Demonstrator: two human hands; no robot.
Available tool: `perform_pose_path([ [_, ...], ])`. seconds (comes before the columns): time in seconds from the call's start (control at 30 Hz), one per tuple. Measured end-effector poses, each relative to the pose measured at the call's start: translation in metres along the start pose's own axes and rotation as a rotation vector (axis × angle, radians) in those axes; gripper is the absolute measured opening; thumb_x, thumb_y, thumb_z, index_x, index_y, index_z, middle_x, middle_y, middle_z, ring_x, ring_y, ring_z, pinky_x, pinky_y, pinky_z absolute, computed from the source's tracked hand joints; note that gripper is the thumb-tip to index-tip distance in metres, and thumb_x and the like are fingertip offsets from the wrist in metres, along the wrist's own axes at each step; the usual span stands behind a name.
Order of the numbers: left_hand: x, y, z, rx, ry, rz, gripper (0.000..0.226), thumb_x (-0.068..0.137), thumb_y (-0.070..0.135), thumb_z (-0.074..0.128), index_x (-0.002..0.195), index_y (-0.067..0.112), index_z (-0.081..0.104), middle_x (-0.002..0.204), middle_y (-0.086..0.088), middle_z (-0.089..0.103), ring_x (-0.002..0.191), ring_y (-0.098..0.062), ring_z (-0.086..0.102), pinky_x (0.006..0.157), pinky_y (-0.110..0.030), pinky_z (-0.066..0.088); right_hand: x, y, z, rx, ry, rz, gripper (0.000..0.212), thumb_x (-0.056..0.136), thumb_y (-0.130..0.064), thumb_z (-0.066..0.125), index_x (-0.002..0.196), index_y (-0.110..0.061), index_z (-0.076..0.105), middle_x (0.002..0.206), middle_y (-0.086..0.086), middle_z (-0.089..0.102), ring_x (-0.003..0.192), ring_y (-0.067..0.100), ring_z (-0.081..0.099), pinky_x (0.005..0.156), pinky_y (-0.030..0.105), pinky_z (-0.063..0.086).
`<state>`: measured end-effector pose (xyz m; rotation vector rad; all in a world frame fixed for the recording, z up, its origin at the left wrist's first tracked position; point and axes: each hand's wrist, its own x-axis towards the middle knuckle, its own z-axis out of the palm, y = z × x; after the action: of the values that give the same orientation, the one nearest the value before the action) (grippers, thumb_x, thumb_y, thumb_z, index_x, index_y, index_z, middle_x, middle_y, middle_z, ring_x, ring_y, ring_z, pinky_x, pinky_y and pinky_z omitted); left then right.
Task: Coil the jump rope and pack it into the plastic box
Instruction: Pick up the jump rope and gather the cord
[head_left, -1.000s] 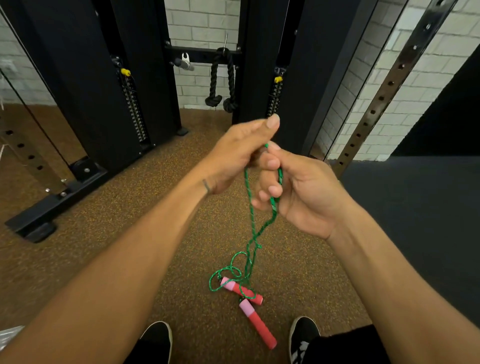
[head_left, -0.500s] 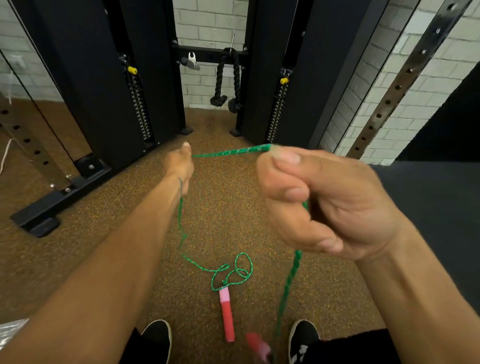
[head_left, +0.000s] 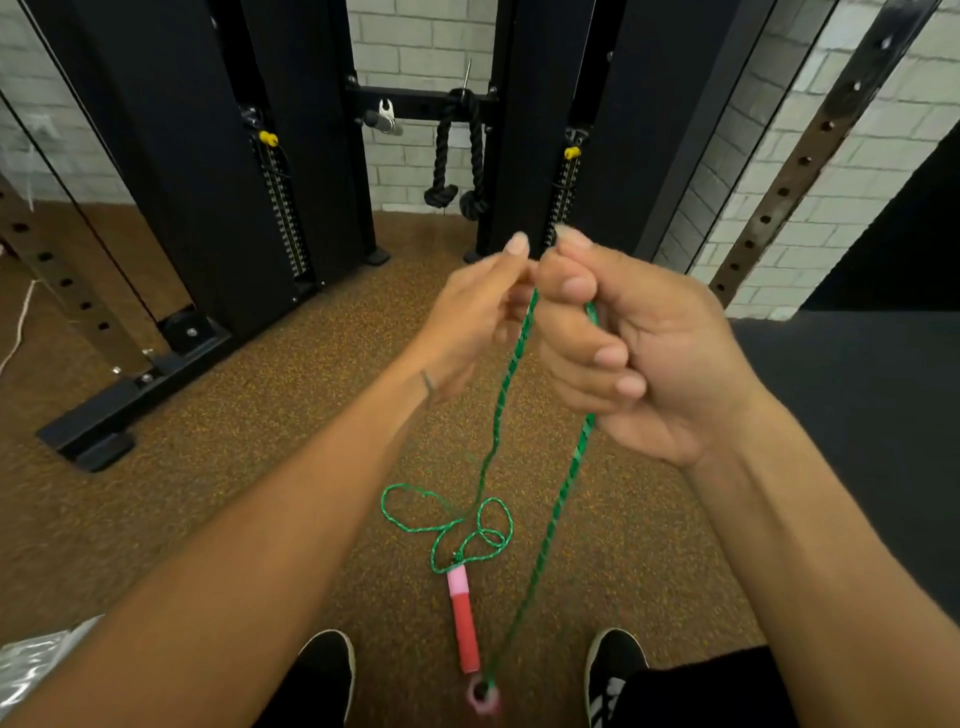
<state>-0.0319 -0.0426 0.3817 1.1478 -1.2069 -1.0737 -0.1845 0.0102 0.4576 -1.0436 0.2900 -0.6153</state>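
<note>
A green jump rope runs from my two hands down to the floor. My right hand is closed around it, with one strand hanging from the fist to a pink handle that dangles end-on near my feet. My left hand pinches the rope beside the right hand at chest height. The other strand drops to loose loops on the floor, joined to a pink-and-red handle lying flat. A corner of clear plastic shows at the bottom left; I cannot tell if it is the box.
A black cable machine with weight stacks stands ahead, its base foot stretching left. A black triceps rope hangs at its middle. A perforated steel upright leans at right. Brown speckled floor, dark mat at right, my black shoes below.
My hands were spread apart with rope stretched between them; now the left hand has come back beside the right. One handle has lifted off the floor and hangs from my right hand.
</note>
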Motion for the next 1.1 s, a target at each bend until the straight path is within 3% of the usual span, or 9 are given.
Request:
perform_pose_path([
  [0.13,-0.037,0.035,-0.001,-0.061,-0.114,0.084,0.059,0.09,0.066,0.042,0.071,0.014,0.062,0.063,-0.002,0.06,0.062,-0.019,0.056,0.065,-0.032,0.045,0.004,-0.008,-0.008,0.146,0.091,-0.125,0.039,0.107,-0.032,0.031,0.074,-0.02,0.047,0.043,-0.009,0.04,0.029,0.0,0.031,0.03,0.014,0.017],
  [0.27,-0.057,0.008,-0.011,-0.038,-0.753,-0.142,0.106,0.066,0.087,0.053,0.129,0.001,0.058,0.117,-0.017,0.07,0.113,-0.033,0.065,0.1,-0.044,0.049,0.008,-0.011,-0.016,0.234,0.129,-0.2,0.038,0.107,-0.031,0.033,0.075,-0.02,0.049,0.044,-0.008,0.041,0.03,0.001,0.034,0.03,0.014,0.021],
  [0.4,-0.062,-0.018,-0.006,0.177,-0.949,-0.228,0.059,0.09,0.05,0.058,0.115,-0.003,0.065,0.113,-0.015,0.072,0.113,-0.03,0.066,0.101,-0.062,0.042,0.01,-0.019,-0.031,0.242,0.249,-0.33,0.037,0.108,-0.032,0.034,0.077,-0.02,0.05,0.046,-0.008,0.043,0.034,0.003,0.033,0.034,0.016,0.023],
  [0.6,-0.06,-0.029,-0.032,0.323,-0.835,-0.476,0.035,0.099,0.039,0.045,0.09,0.012,0.066,0.094,-0.013,0.072,0.103,-0.029,0.067,0.092,-0.035,0.05,-0.005,-0.033,-0.071,-0.147,0.683,-0.502,0.035,0.106,-0.035,0.035,0.078,-0.021,0.05,0.055,-0.007,0.038,0.046,0.007,0.024,0.046,0.025,0.016],
  [0.73,-0.047,-0.018,-0.037,0.102,-0.51,-0.411,0.038,0.093,0.047,0.048,0.071,0.018,0.058,0.059,0.002,0.049,0.059,-0.019,0.059,0.088,-0.047,0.048,-0.009,-0.016,-0.104,-0.804,0.909,-0.049,0.034,0.104,-0.04,0.036,0.082,-0.024,0.057,0.063,-0.008,0.044,0.053,0.008,0.034,0.05,0.025,0.025],
  [0.87,-0.041,0.001,-0.018,0.067,-0.427,-0.334,0.044,0.101,0.045,0.042,0.072,0.017,0.059,0.053,0.004,0.041,0.044,-0.011,0.043,0.057,-0.027,0.046,-0.012,0.017,-0.106,-1.509,0.434,0.684,0.044,0.106,-0.044,0.033,0.096,-0.016,0.065,0.09,0.003,0.055,0.078,0.016,0.05,0.066,0.028,0.039],
  [0.93,-0.042,0.005,-0.009,0.145,-0.445,-0.33,0.046,0.101,0.048,0.042,0.073,0.018,0.061,0.051,0.004,0.044,0.042,-0.011,0.045,0.047,-0.021,0.04,-0.011,0.03,-0.097,-1.761,0.297,0.812,0.05,0.104,-0.049,0.033,0.106,-0.011,0.064,0.104,0.005,0.06,0.09,0.021,0.055,0.073,0.029,0.041],
  [1.0,-0.044,0.007,-0.002,0.201,-0.471,-0.331,0.046,0.101,0.05,0.041,0.074,0.018,0.062,0.049,0.004,0.047,0.04,-0.011,0.048,0.044,-0.019,0.037,-0.008,0.036,-0.087,-1.687,0.371,0.623,0.044,0.104,-0.047,0.036,0.121,-0.017,0.064,0.122,0.005,0.064,0.106,0.025,0.061,0.082,0.033,0.046],
  [1.1,-0.043,0.009,0.002,0.189,-0.483,-0.358,0.045,0.101,0.048,0.042,0.074,0.017,0.061,0.048,0.004,0.048,0.038,-0.009,0.049,0.041,-0.018,0.038,-0.003,0.037,-0.076,-0.979,0.396,0.255,0.03,0.105,-0.031,0.043,0.123,-0.03,0.067,0.119,-0.001,0.072,0.114,0.017,0.066,0.104,0.038,0.047],
])
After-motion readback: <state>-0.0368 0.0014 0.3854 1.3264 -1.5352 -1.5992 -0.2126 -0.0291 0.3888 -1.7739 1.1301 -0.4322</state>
